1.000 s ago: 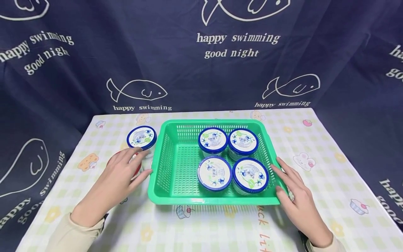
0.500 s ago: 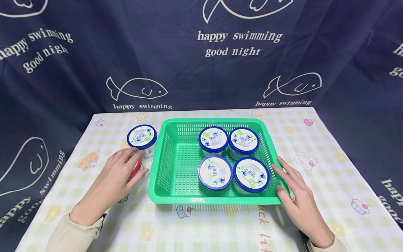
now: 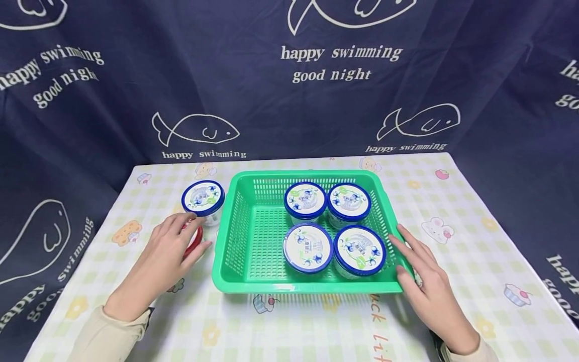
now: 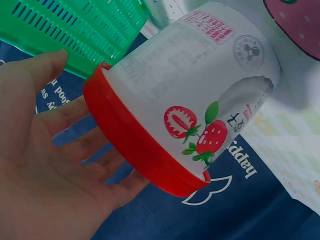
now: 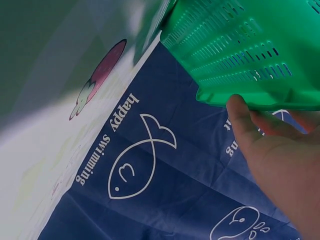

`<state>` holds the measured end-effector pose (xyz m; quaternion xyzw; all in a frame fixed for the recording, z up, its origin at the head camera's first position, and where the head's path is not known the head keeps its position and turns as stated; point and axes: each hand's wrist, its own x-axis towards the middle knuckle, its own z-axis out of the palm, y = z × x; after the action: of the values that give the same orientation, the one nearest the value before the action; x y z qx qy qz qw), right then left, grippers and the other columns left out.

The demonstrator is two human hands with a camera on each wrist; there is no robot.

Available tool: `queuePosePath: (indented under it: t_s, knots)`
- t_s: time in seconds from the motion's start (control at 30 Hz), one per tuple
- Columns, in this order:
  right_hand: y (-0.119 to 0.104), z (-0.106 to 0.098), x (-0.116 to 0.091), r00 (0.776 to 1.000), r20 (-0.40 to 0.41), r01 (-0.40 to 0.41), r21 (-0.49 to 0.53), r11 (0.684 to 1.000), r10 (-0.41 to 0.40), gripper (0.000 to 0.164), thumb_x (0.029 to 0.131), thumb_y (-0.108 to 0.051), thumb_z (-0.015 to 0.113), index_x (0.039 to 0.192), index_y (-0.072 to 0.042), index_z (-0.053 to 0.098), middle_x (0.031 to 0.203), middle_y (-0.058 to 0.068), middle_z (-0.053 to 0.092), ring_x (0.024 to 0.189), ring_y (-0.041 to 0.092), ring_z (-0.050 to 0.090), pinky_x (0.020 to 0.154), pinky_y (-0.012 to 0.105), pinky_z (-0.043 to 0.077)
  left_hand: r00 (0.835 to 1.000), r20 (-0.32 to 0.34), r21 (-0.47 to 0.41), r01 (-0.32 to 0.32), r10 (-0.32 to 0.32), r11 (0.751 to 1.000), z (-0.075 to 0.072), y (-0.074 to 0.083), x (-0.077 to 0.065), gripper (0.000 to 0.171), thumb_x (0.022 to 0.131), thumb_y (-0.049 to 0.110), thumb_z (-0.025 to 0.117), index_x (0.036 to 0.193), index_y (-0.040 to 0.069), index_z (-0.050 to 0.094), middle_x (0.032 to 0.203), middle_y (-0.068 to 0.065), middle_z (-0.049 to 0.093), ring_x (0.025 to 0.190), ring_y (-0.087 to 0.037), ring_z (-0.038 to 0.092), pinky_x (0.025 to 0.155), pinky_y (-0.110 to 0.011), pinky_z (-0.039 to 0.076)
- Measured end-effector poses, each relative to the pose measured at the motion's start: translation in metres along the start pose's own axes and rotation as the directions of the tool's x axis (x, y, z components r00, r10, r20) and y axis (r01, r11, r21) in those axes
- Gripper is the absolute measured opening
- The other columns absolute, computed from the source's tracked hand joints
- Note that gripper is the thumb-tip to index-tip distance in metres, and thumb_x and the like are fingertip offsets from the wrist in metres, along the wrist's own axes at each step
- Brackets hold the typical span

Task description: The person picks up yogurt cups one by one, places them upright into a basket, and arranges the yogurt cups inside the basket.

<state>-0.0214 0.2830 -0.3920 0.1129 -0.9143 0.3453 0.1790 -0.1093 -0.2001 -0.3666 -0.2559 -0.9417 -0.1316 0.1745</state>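
My left hand (image 3: pixel 169 246) is over a tub with a red lid (image 3: pixel 194 244), its fingers relaxed across the lid and partly covering it. In the left wrist view, strawberries decorate this white tub (image 4: pixel 200 100); the fingers lie by its red lid (image 4: pixel 135 145), with the thumb apart from it. Just behind it stands a blue-lidded tub (image 3: pixel 203 197). A green plastic basket (image 3: pixel 305 288) bears several similar blue-lidded tubs (image 3: pixel 308 249) in its right half. On the basket's right rim rests my right hand (image 3: pixel 429 284), thumb and fingertips touching the rim (image 5: pixel 220 102).
A pale checked cloth with cartoon prints covers the table (image 3: pixel 316 327). Behind and at both sides hangs a dark blue curtain (image 3: pixel 289 120) with white fish drawings. The basket's left half shows its bare slotted floor (image 3: pixel 267 246).
My left hand has shifted slightly leftward and its thumb has drawn back from beside the basket, so more of the red lid shows. The right hand, the basket and its tubs stay put.
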Motion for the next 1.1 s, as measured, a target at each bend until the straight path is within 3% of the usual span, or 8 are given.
queuePosePath:
  t_s: [0.67,1.1]
  knots:
    - [-0.001,-0.001,0.001,1.0,0.012,-0.015,0.0,1.0,0.015,0.063,0.089,0.004,0.061,0.147,-0.019,0.051,0.159,0.0,0.034,0.146,0.012,0.028,0.108,0.008,0.018,0.999,0.008,-0.009,0.047,-0.047,0.999,0.007,-0.011,-0.003,0.046,0.087,0.028,0.074,0.123,0.001,0.062,0.126,-0.02,0.052,0.12,-0.045,0.045,0.095,-0.065,0.034]
    - [-0.002,-0.001,0.001,1.0,0.014,-0.017,0.002,1.0,0.017,0.063,0.089,0.004,0.061,0.147,-0.019,0.051,0.159,0.003,0.036,0.145,0.011,0.029,0.108,0.008,0.018,0.998,-0.001,-0.014,0.07,-0.071,0.997,0.009,-0.017,-0.004,0.048,0.086,0.03,0.076,0.125,0.005,0.063,0.127,-0.018,0.053,0.122,-0.044,0.044,0.09,-0.067,0.036]
